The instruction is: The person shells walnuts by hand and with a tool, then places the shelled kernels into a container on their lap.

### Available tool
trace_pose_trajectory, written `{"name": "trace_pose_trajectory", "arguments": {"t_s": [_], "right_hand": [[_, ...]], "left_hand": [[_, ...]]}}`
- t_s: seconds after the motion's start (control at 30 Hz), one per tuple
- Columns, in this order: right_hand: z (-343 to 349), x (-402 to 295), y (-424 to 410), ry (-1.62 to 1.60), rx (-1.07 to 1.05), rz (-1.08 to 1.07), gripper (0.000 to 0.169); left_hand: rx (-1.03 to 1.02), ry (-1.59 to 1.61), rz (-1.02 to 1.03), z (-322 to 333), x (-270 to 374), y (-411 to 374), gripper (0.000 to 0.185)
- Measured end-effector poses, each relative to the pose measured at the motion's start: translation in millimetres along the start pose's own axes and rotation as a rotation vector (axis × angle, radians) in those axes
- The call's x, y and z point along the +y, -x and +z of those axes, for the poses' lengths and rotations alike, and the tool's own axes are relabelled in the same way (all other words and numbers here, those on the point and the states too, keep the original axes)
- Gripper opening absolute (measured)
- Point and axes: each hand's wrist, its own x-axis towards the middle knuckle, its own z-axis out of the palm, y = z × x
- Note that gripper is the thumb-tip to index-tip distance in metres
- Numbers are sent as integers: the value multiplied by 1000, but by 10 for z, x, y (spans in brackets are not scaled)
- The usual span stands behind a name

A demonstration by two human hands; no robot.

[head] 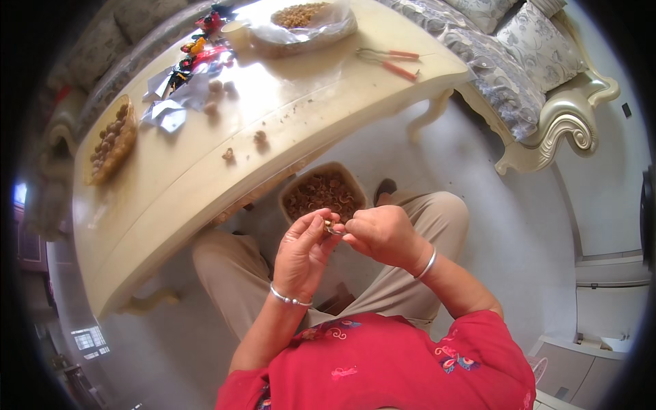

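Between the fingertips of my left hand (305, 248) is a piece of walnut (328, 224), with pale kernel showing. My right hand (384, 234) is closed around a small metal tool (335, 232), whose tip touches the walnut piece; its handle is hidden in my fist. Both hands are held over my lap, close together. Just beyond them on the floor, a square bin (360, 190) holds many broken brown walnut shells (320, 192). Two walnut pieces (260, 137) lie near the table's front edge.
On the cream table (189, 200) are a basket of whole walnuts (114, 138), a plastic-lined container (318, 38) of kernels, a cup (237, 35), red-handled pliers (397, 64), colourful toys (205, 54) and folded papers (166, 114). A patterned sofa (487, 72) stands beyond at right.
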Motion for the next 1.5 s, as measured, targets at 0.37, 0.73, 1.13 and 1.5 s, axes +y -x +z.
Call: {"name": "trace_pose_trajectory", "arguments": {"t_s": [0.37,0.73,1.13,1.5], "right_hand": [[33,56,-5,50,50,-62,23],[67,-10,82,-560,168,208,16],[103,-172,-75,-181,222,218,19],[169,-92,-13,-443,220,306,13]], "left_hand": [[-16,226,-49,-27,-73,-25,22],[16,109,-14,-10,-44,-24,24],[-2,-121,151,-77,-121,-42,18],[-21,-124,76,-128,-116,-28,19]]}}
